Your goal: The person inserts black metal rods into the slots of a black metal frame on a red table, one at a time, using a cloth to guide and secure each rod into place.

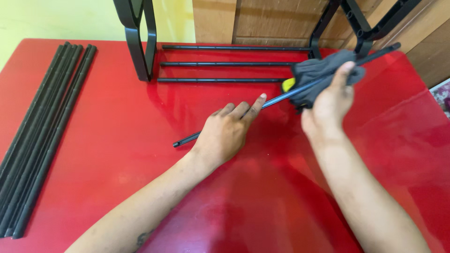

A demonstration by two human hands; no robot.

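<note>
A long thin black rod [276,98] lies slantwise across the red table [117,154], from the middle toward the far right. My left hand [227,131] grips it near its lower end, fingers curled around it. My right hand [330,103] presses a grey cloth [318,75] with a yellow tag around the rod's upper part.
A bundle of several black rods [42,126] lies along the left edge of the table. At the back stands a black frame [140,42] with three rods fixed across it, and a second black side piece [361,28] at the far right.
</note>
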